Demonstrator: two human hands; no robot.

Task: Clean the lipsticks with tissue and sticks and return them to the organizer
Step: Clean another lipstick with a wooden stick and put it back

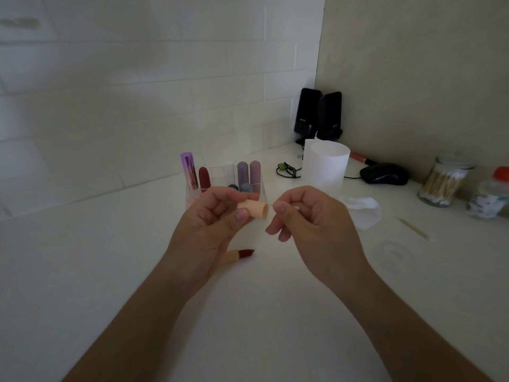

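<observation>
Peach cap (253, 210) in left hand (213, 219), stick (296, 208) in right hand (308, 219)

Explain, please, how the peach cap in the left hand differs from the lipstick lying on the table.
The peach cap is pinched in the left hand above the table; the lipstick lies flat on it. The cap is hollow, open end towards the right hand; the lipstick shows a dark red tip. Both are peach-cased.
</observation>
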